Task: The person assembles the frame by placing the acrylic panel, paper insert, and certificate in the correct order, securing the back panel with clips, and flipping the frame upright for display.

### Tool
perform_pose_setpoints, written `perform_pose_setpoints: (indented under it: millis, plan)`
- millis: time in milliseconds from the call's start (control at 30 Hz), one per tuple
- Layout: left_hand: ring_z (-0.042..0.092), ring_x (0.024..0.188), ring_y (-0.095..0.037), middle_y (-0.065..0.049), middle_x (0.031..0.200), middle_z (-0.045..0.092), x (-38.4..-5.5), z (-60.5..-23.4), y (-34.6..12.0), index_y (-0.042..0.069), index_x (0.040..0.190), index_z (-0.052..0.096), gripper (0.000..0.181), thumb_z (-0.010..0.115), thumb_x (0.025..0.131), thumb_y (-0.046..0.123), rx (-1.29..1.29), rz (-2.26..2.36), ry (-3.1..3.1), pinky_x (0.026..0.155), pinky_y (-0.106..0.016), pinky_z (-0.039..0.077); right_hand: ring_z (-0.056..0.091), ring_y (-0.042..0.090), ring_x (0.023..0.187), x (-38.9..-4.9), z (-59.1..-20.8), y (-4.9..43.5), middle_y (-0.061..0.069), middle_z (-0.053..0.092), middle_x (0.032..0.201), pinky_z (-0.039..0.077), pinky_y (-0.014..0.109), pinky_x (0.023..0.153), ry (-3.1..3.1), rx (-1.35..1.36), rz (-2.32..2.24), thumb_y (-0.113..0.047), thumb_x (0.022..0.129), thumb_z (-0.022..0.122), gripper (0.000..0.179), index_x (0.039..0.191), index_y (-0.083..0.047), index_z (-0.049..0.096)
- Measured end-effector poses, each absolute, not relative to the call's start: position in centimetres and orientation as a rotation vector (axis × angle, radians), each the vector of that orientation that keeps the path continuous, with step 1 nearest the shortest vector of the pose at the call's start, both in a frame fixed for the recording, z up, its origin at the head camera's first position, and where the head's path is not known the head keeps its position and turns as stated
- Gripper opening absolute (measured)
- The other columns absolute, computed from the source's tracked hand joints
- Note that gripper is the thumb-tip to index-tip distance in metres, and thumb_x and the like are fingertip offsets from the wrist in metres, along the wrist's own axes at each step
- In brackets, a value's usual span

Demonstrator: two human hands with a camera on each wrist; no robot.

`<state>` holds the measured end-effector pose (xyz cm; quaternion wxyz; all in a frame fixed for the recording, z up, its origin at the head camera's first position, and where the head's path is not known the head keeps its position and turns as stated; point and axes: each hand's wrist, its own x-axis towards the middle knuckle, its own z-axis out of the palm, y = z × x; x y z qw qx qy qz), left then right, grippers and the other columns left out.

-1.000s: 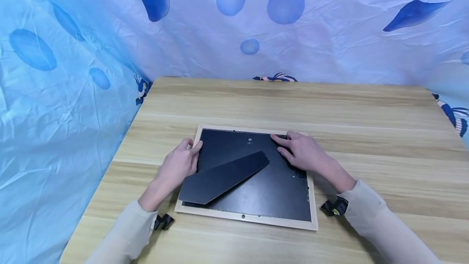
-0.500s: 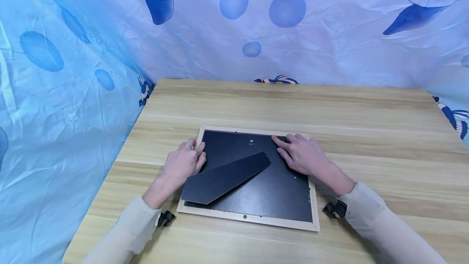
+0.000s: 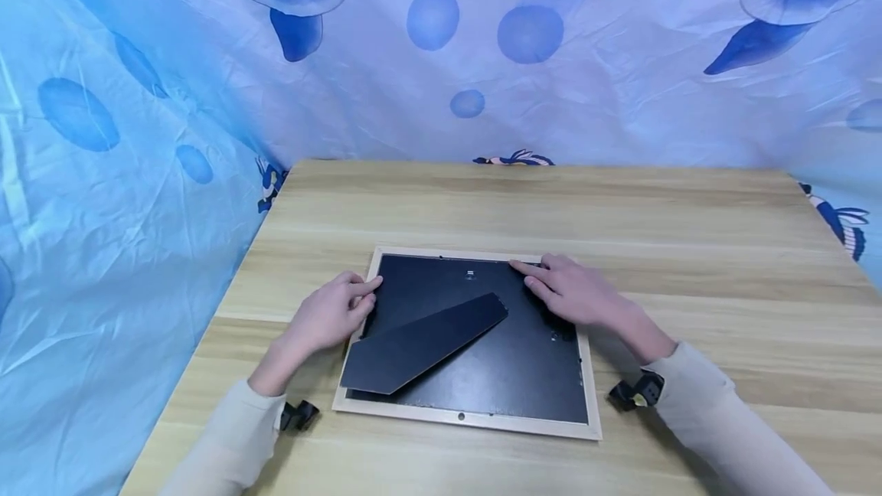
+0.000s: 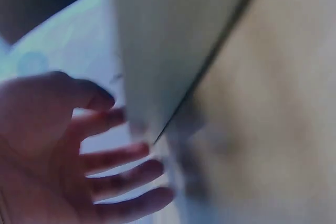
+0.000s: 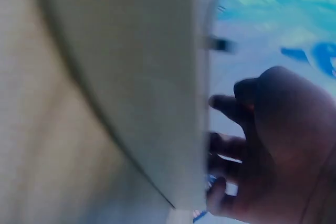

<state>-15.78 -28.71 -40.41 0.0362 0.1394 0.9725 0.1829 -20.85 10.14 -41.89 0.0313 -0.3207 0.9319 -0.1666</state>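
Observation:
A picture frame [image 3: 524, 423] with a pale wooden border lies face down on the table. Its black backing board [image 3: 530, 373] faces up, and a black easel stand [image 3: 427, 344] lies slantwise across it, lifted slightly along one side. My left hand [image 3: 329, 312] is at the frame's left side, with the index fingertip over the backing's upper left edge. In the left wrist view its fingers [image 4: 123, 178] are fairly straight beside the frame's side wall. My right hand [image 3: 575, 289] lies over the upper right corner, its index finger extended to the backing's top edge.
The wood-grain table [image 3: 703, 266] extends around the frame. Behind it and to the left hangs a blue sea-pattern cloth [image 3: 386, 67]. Small dark tabs sit along the frame's inner edge. A black wrist camera is on each sleeve.
My left hand has shifted slightly left, with its thumb drawn back from the backing and the index finger still reaching over the edge. The right hand stays at the upper right corner.

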Motion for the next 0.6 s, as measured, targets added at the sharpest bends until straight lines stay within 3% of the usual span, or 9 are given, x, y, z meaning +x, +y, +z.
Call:
perform_pose_setpoints:
  millis: [67, 133, 200, 300, 600]
  plan:
    - [0.052, 0.066, -0.014, -0.012, 0.121, 0.058, -16.2, -39.9, -29.2, 0.012, 0.135, 0.057, 0.04, 0.055, 0.097, 0.026, 0.416, 0.682, 2.917, 0.058, -0.03, 0.042, 0.058, 0.027, 0.101, -21.1, -41.4, 10.8, 0.012, 0.061, 0.112, 0.048, 0.044, 0.082, 2.774, -0.972, -0.662, -0.031, 0.104, 0.04, 0.046, 0.146, -0.014, 0.043]
    - [0.058, 0.08, -0.02, -0.014, 0.124, 0.056, -16.7, -39.4, -29.2, 0.011, 0.136, 0.056, 0.042, 0.056, 0.097, 0.027, 0.459, 0.722, 2.906, 0.068, -0.037, 0.047, 0.059, 0.028, 0.104, -21.2, -41.1, 11.5, 0.013, 0.062, 0.117, 0.048, 0.045, 0.087, 2.69, -0.973, -0.794, -0.029, 0.103, 0.043, 0.049, 0.147, -0.007, 0.039]
    - [0.058, 0.097, -0.027, -0.014, 0.126, 0.056, -17.5, -38.8, -28.8, 0.01, 0.135, 0.057, 0.043, 0.058, 0.096, 0.029, 0.543, 0.701, 2.947, 0.08, -0.044, 0.049, 0.06, 0.025, 0.104, -21.0, -40.7, 12.2, 0.011, 0.062, 0.118, 0.05, 0.04, 0.085, 2.631, -0.978, -0.902, -0.026, 0.101, 0.05, 0.051, 0.146, -0.004, 0.04]
    - [0.051, 0.119, -0.034, -0.015, 0.132, 0.053, -18.6, -38.5, -27.5, 0.012, 0.135, 0.057, 0.044, 0.06, 0.094, 0.029, 0.679, 0.664, 2.964, 0.096, -0.052, 0.042, 0.058, 0.02, 0.091, -20.1, -40.6, 13.3, 0.005, 0.061, 0.104, 0.05, 0.034, 0.074, 2.571, -1.001, -1.013, -0.022, 0.094, 0.063, 0.054, 0.142, -0.003, 0.045]
    - [0.036, 0.136, -0.035, -0.018, 0.145, 0.043, -21.5, -39.3, -25.0, 0.013, 0.143, 0.047, 0.058, 0.068, 0.09, 0.024, 0.972, 0.548, 2.802, 0.108, -0.055, 0.031, 0.052, 0.023, 0.12, -17.3, -41.1, 16.0, 0.002, 0.056, 0.133, 0.042, 0.05, 0.097, 2.599, -1.031, -0.984, -0.025, 0.076, 0.082, 0.071, 0.138, -0.012, 0.052]
